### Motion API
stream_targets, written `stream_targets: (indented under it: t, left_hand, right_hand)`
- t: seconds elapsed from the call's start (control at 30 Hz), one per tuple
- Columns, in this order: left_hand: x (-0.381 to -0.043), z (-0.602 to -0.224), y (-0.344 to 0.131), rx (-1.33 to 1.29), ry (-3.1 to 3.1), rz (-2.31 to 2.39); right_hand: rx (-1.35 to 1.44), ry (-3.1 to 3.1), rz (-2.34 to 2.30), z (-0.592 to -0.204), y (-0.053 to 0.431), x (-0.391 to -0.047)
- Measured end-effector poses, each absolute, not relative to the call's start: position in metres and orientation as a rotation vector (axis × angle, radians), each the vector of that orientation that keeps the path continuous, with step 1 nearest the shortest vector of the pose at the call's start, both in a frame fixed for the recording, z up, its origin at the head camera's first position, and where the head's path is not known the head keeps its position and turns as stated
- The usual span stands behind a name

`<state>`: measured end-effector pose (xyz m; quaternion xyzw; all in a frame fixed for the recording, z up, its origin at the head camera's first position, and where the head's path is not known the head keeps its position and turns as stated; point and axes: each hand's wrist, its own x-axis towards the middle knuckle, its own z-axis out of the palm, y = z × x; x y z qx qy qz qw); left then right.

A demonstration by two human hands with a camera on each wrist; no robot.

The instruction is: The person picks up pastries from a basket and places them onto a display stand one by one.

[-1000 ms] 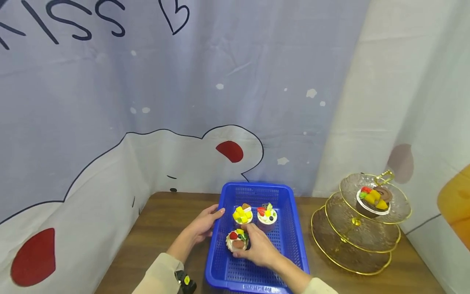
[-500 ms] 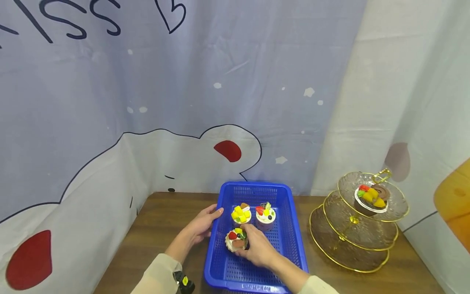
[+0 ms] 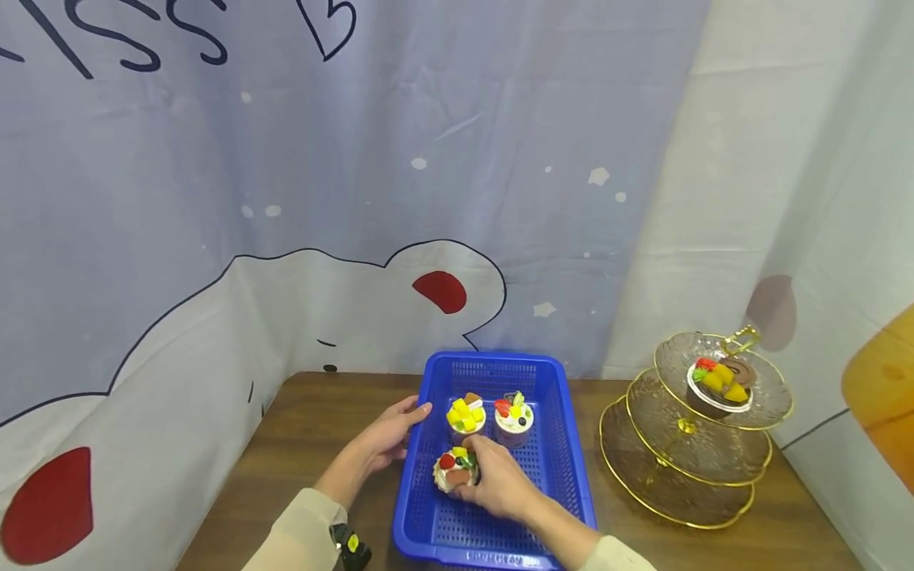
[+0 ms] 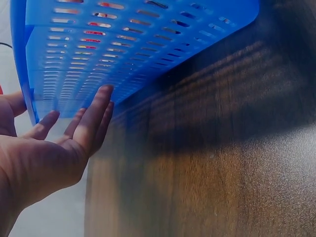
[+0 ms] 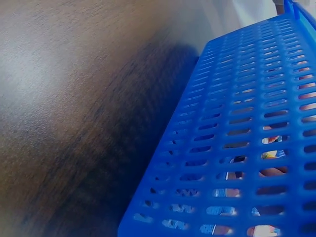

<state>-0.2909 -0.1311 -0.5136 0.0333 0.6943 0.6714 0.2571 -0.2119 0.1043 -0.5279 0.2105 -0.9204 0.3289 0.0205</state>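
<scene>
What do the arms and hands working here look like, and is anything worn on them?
They're a person's: the left hand and right hand wear no gloves. The left sleeve and right sleeve are plain pale beige. By the left cuff is a small black object with a yellow marking; what it is, I can't tell.

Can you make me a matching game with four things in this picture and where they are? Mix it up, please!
Things
1. chocolate-roll cupcake
2. red-berry cupcake with a brown oval topping
3. left grip
4. three-tier cake stand

Places
A. at the left side of the blue basket
B. on the wooden table, right of the basket
C. on the highest gold-rimmed tier
D. held by the right grip

Right pairs: 1-C, 2-D, 3-A, 4-B
</scene>
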Motion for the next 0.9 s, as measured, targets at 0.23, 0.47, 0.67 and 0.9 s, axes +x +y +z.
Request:
stream_targets:
  t: [0.23, 0.47, 0.67, 0.9]
  left_hand:
    - [-0.292, -0.509, -0.136, 0.084, 1.887, 1.833]
    - [-0.296, -0.508, -0.136, 0.090, 1.865, 1.832]
    - [-0.295, -0.510, -0.134, 0.085, 1.871, 1.828]
    - [-0.294, -0.513, -0.130, 0.083, 1.844, 1.824]
  right_hand:
    - [0.698, -2.827, 1.058, -0.519, 0.102, -0.217]
    - [0.699, -2.817, 1.086, -0.512, 0.106, -0.217]
    - [0.703, -2.764, 1.150, -0.502, 0.112, -0.210]
    - [0.710, -2.740, 1.171, -0.478, 0.128, -0.199]
